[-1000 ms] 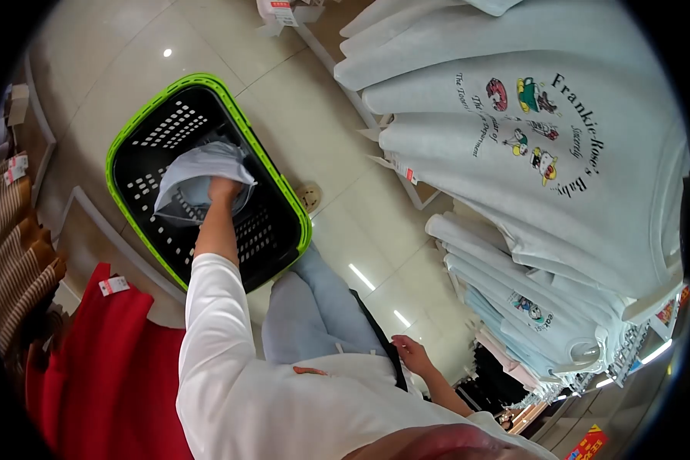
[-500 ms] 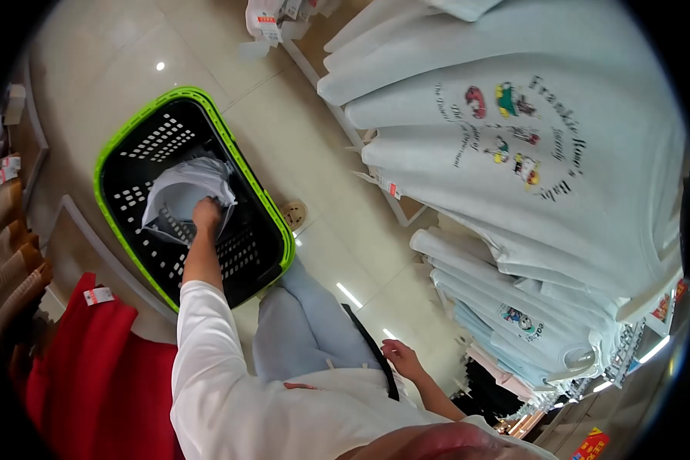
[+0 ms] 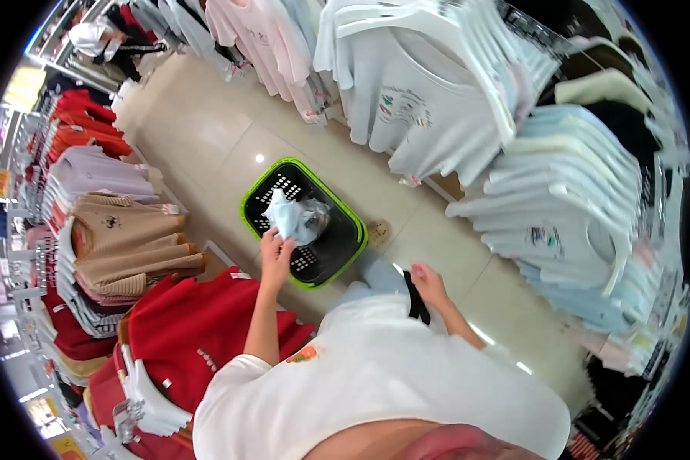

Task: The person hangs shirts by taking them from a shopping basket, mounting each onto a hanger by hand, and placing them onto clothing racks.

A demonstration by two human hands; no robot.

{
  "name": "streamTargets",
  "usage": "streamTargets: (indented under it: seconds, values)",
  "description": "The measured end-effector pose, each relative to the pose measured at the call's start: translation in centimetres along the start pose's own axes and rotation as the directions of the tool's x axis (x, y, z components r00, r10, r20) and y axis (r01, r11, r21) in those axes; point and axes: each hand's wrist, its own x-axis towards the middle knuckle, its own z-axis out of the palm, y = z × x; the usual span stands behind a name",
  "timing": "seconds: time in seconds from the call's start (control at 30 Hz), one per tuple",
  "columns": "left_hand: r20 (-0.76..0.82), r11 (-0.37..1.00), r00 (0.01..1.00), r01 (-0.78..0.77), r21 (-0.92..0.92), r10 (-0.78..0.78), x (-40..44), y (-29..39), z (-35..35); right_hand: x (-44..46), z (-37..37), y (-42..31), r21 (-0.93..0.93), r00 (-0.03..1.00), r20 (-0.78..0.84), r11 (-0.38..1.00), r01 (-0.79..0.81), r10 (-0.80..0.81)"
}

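My left hand is closed on a pale blue cloth item, held over the basket. The green-rimmed black basket stands on the floor in front of me, with holes in its walls. Inside it, beside the cloth, lies a crumpled greyish bundle that looks wrapped in clear plastic; the cloth partly hides it. Off to the right, near my hip and a black strap, my right hand hangs with loosely bent fingers and nothing in it.
Red sweaters and tan sweaters hang close on the left. White shirts and pale blue shirts line the right. A tiled aisle runs between. Another person is far off at upper left.
My view has widened and shifted, so the basket appears smaller and further right. My left hand was down inside the basket on a pale bundle; now it is higher, holding the pale blue cloth.
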Motion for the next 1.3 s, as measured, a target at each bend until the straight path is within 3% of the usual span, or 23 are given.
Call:
streamTargets:
  seconds: [0.07, 0.13, 0.2, 0.23, 0.3, 0.33, 0.37, 0.47, 0.53, 0.6, 0.63, 0.73, 0.8, 0.9, 0.97, 1.07, 1.1, 1.2, 1.3]
  values:
    - [0.196, 0.874, 0.972, 0.208, -0.439, -0.133, -0.6, 7.9, -1.1, 1.3, 0.4, -3.5, -0.012, 0.990, 0.133, 0.999, 0.053, -0.051]
    - [0.436, 0.440, 0.880, 0.473, -0.763, -0.190, -2.1, 15.2, -2.0, 1.7, -0.1, -9.1, 0.063, 0.961, 0.152, 0.972, 0.225, -0.232]
    - [0.484, 0.149, 0.870, 0.468, -0.871, 0.094, -4.0, 19.9, -3.2, 3.1, 0.0, -11.5, -0.018, 0.879, 0.077, 0.881, 0.473, -0.470]
    - [0.465, 0.091, 0.872, 0.456, -0.885, 0.156, -5.2, 20.9, -3.8, 4.5, 0.3, -11.4, 0.257, 0.881, 0.092, 0.866, 0.429, -0.464]
    - [0.388, -0.037, 0.882, 0.411, -0.911, 0.266, -6.8, 22.7, -4.8, 5.0, -0.9, -14.1, 0.486, 0.849, 0.091, 0.767, 0.419, -0.521]
    - [0.335, -0.104, 0.890, 0.382, -0.918, 0.309, -7.3, 23.8, -5.4, 4.0, -2.3, -16.9, 0.464, 0.813, 0.080, 0.744, 0.481, -0.576]
    - [0.298, -0.126, 0.898, 0.353, -0.927, 0.324, -7.7, 24.0, -5.6, 4.4, -2.1, -16.7, 0.579, 0.787, 0.038, 0.655, 0.485, -0.616]
    - [0.250, -0.103, 0.931, 0.285, -0.953, 0.266, -8.4, 23.9, -6.4, 3.2, -5.2, -18.8, 0.340, 0.686, 0.519, 0.860, 0.380, -0.509]
    - [0.261, -0.053, 0.956, 0.270, -0.961, 0.133, -8.6, 23.9, -7.2, 0.0, -6.1, -20.7, 0.293, 0.776, 0.414, 0.877, 0.381, -0.475]
    - [0.251, -0.192, 0.968, 0.246, -0.950, -0.002, -8.5, 22.8, -7.9, -0.2, -7.1, -20.7, 0.268, 0.794, 0.349, 0.865, 0.425, -0.498]
    - [0.211, -0.307, 0.977, 0.197, -0.931, -0.014, -8.7, 22.5, -8.1, -0.8, -7.5, -20.9, 0.369, 0.786, 0.362, 0.851, 0.374, -0.502]
    - [0.259, -0.290, 0.962, 0.224, -0.930, -0.088, -9.3, 22.4, -8.1, -4.6, -7.9, -23.7, 0.569, 0.718, 0.438, 0.786, 0.244, -0.540]
    - [0.370, -0.324, 0.928, 0.337, -0.884, -0.045, -9.9, 23.5, -7.1, -7.1, -7.8, -26.1, 0.537, 0.639, 0.610, 0.837, 0.104, -0.470]
    - [0.462, -0.278, 0.885, 0.458, -0.845, 0.054, -11.0, 24.3, -5.5, -6.7, -3.3, -23.3, 0.574, 0.619, 0.480, 0.756, 0.314, -0.622]
    - [0.504, -0.300, 0.862, 0.496, -0.815, 0.057, -11.0, 24.4, -5.8, -5.9, -2.7, -23.2, 0.511, 0.509, 0.481, 0.700, 0.500, -0.714]
    - [0.411, -0.162, 0.902, 0.390, -0.906, -0.131, -9.9, 25.8, -7.9, -6.6, -3.1, -24.8, 0.552, 0.672, 0.530, 0.812, 0.188, -0.517]
    - [0.405, -0.188, 0.908, 0.381, -0.905, -0.110, -9.8, 24.9, -7.9, -8.2, -3.7, -27.3, 0.513, 0.761, 0.496, 0.849, 0.132, -0.418]
    - [0.439, -0.302, 0.889, 0.387, -0.871, -0.128, -9.9, 23.8, -7.6, -8.0, -3.6, -29.4, 0.529, 0.780, 0.437, 0.830, 0.179, -0.447]
    - [0.338, -0.378, 0.931, 0.267, -0.886, -0.136, -11.6, 25.9, -7.3, -8.3, -3.5, -31.7, 0.557, 0.804, 0.351, 0.797, 0.233, -0.480]
